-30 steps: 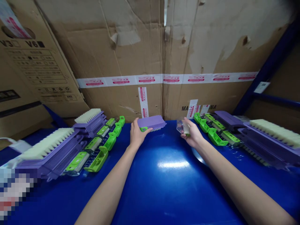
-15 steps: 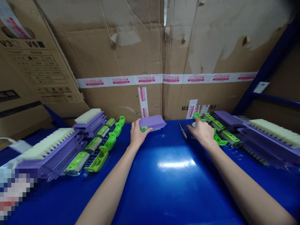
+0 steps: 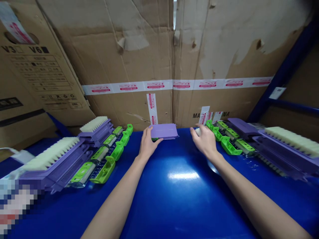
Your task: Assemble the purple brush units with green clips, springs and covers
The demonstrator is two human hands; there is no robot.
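My left hand (image 3: 147, 144) grips the left end of a flat purple brush body (image 3: 164, 130) at the far edge of the blue table (image 3: 174, 192). The body is tilted so its smooth top faces me, and a bit of green shows under it. My right hand (image 3: 205, 142) hovers just right of it, palm down and fingers curled, with a small white piece (image 3: 197, 131) showing at the fingertips. That hand is next to the near end of the right-hand row of green clips (image 3: 224, 139).
Purple brushes with cream bristles (image 3: 52, 154) and green-handled parts (image 3: 107, 156) line the table's left side. A similar row of purple brushes (image 3: 289, 142) lines the right. Taped cardboard boxes (image 3: 171, 66) stand behind, and a blue rack post (image 3: 281, 76) rises at right.
The purple body has tipped so its flat top faces me. My right hand went to the green clips on the right, then came back towards the middle. The thin tool on the table is out of sight.
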